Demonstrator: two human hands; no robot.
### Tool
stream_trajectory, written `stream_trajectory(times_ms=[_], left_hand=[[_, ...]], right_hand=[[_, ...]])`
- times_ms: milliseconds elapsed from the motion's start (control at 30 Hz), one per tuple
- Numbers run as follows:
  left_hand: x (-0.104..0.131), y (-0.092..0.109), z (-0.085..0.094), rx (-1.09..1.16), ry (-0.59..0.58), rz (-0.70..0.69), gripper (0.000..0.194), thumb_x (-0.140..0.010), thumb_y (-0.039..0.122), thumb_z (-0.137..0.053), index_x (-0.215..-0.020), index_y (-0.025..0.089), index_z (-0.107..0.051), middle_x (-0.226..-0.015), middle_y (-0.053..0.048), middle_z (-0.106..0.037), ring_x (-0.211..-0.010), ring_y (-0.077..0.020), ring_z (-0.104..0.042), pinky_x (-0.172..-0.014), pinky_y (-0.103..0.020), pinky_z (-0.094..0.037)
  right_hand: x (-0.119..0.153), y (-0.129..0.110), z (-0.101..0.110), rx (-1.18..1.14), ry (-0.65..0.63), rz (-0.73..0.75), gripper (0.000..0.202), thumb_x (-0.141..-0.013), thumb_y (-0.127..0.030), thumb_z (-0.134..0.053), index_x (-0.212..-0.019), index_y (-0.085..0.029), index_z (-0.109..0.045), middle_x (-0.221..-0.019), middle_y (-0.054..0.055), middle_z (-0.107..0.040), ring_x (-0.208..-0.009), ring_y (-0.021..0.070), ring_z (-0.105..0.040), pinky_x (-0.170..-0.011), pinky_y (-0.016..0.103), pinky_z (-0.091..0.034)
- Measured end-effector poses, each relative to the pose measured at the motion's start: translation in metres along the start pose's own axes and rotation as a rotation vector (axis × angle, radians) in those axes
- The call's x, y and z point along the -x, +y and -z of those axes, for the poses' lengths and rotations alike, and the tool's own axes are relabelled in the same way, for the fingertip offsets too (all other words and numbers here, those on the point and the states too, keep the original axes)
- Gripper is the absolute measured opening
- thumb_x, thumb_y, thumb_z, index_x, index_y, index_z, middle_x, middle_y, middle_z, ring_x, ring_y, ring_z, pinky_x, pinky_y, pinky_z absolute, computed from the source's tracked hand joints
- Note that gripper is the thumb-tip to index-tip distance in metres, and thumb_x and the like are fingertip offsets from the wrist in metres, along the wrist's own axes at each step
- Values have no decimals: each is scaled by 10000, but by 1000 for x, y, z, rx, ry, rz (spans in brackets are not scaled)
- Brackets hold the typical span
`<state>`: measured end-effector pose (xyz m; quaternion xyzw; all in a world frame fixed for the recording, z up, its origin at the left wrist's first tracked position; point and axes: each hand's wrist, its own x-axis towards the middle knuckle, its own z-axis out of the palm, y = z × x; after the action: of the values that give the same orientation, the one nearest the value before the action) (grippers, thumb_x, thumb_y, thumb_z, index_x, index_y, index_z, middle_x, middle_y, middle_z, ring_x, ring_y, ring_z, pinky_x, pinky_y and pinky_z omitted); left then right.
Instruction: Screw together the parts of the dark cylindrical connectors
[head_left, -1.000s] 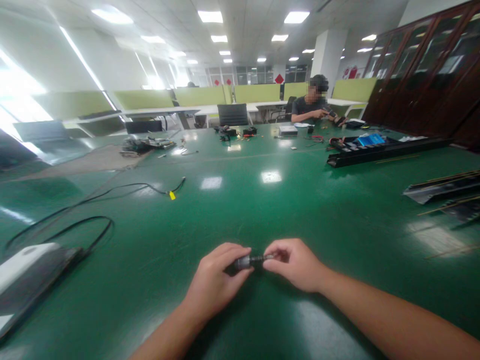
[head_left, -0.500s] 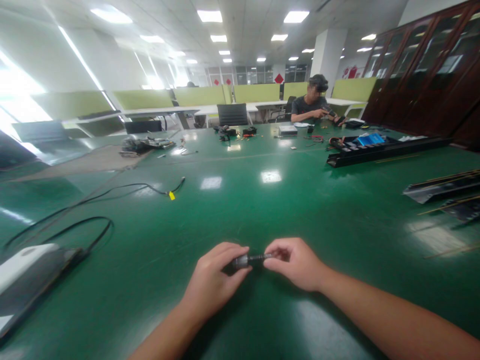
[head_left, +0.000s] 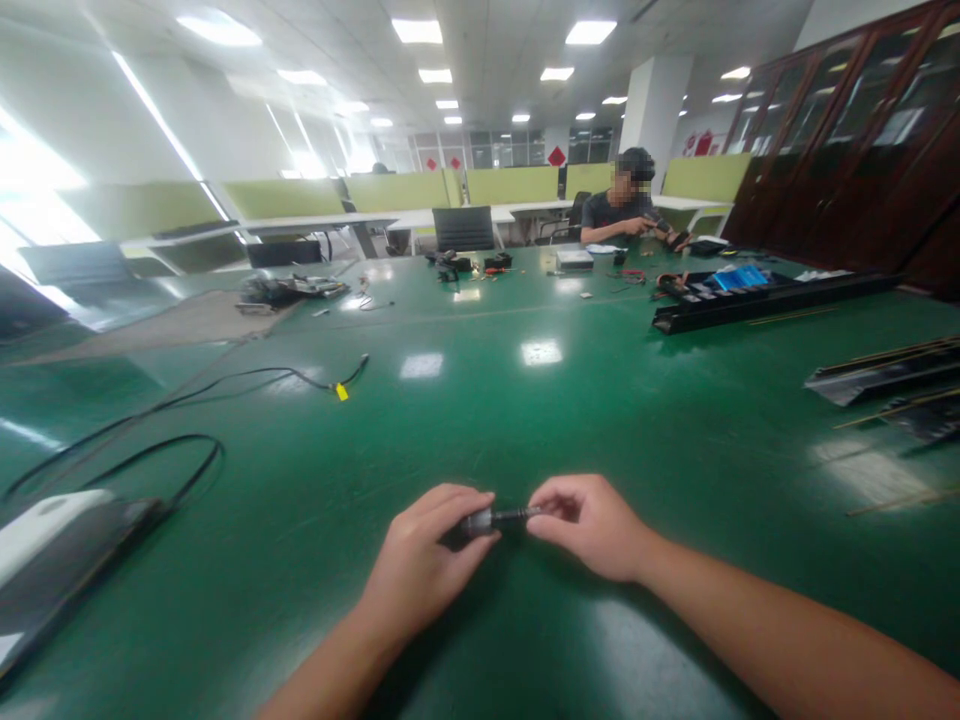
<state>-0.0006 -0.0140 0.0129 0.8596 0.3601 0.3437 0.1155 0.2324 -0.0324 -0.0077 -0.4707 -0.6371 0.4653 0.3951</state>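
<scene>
Low in the middle of the view, a small grey and black cylindrical part [head_left: 478, 522] with a thin dark shaft is held above or on the green table [head_left: 450, 430]. My left hand [head_left: 431, 545] is closed around its thick grey end, thumb below and fingers above. My right hand [head_left: 589, 525] pinches the tip of the dark shaft [head_left: 511, 515] between thumb and forefinger. The shaft bridges the narrow gap between both hands. The far end of the part is hidden in my left palm.
A black cable [head_left: 255, 372] with a yellow tag [head_left: 342, 391] lies at the left, near a white and dark device [head_left: 67, 560]. Black metal channels [head_left: 885, 370] lie at the right. Across the table sits a person [head_left: 619, 205] near a long black tray [head_left: 780, 300].
</scene>
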Motion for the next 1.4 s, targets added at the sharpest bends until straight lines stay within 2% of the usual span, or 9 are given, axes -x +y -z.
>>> stream_trajectory(times_ms=[600,1400], left_hand=[[-2,1,3,-8,2,5,246,-820,228,-701,-1064,202,-715,-985,-78,-719,-889,-183,-689,-807,-290,-591],[-2,-3,5,-17,15,13,248,-814,236,-715,-1061,213,-712,-992,-60,-721,-903,-180,-687,-820,-287,-580]], right_hand=[[0,-2,3,5,8,-12,134,-780,-262,-708,-849,-149,-732,-704,12,-659,-625,128,-561,-604,238,-436],[-1,-1,5,10,27,-5,129,-778,-257,-703,-852,-153,-726,-701,8,-654,-622,125,-561,-601,236,-435]])
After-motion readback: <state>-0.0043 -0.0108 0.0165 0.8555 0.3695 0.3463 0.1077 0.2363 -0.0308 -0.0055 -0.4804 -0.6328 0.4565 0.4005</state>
